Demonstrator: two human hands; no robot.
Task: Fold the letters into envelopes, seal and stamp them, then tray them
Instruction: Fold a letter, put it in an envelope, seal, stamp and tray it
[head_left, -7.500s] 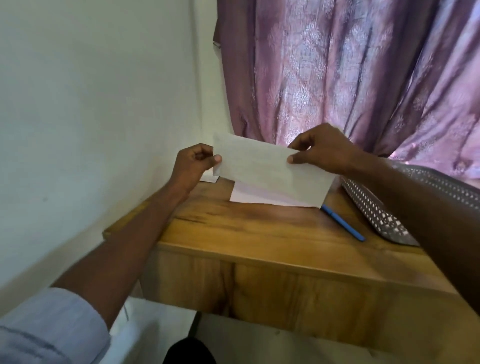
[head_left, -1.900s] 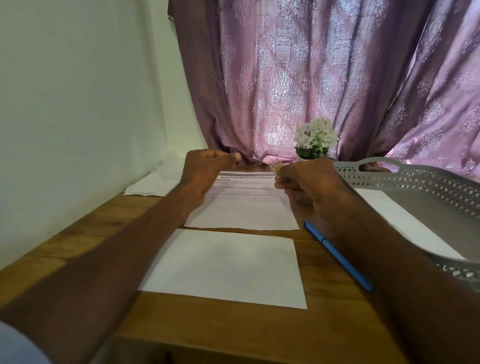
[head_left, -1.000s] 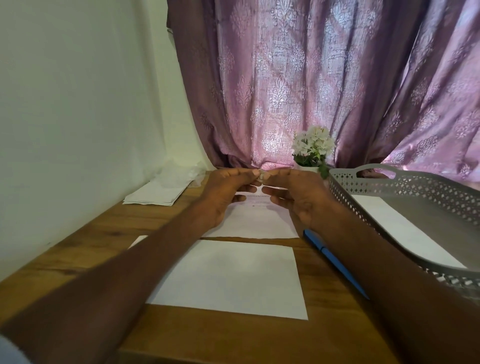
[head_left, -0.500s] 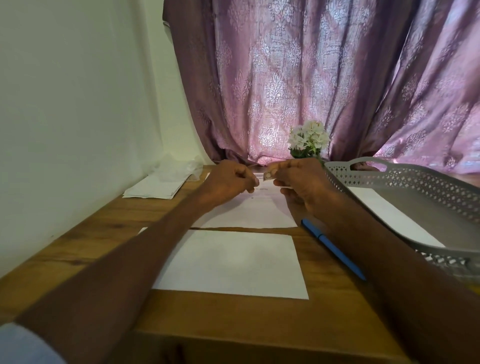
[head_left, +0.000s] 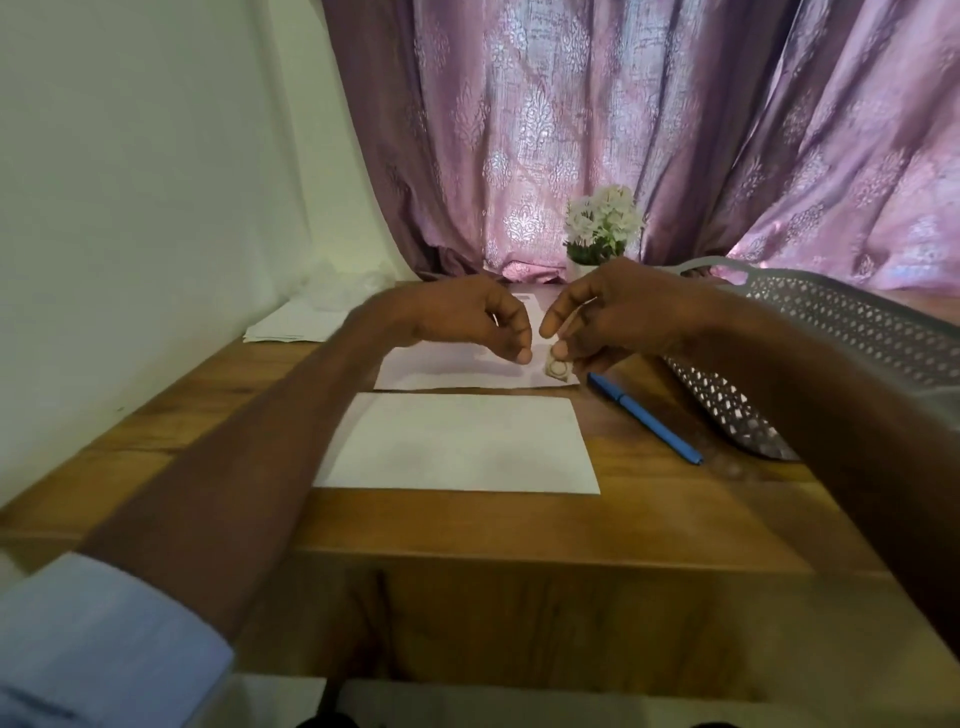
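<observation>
We see a dim indoor scene lit mainly from behind the mauve patterned curtain (head_left: 597, 130), whose fabric glows brightest at the centre and lower right. The white rectangular envelope (head_left: 457, 441) on the brown wooden counter (head_left: 519, 525) reads pale and slightly washed out. Soft shadows lie under both forearms. The left hand (head_left: 467, 317) and right hand (head_left: 613, 312) look a little smeared. Wide-angle distortion bends the plain white wall (head_left: 130, 208) and stretches the blurred light-blue sleeve (head_left: 98, 639) at the lower left corner.

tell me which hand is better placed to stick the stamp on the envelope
Right. The right hand already pinches the stamp, just beyond the envelope. The left hand holds nothing.
</observation>
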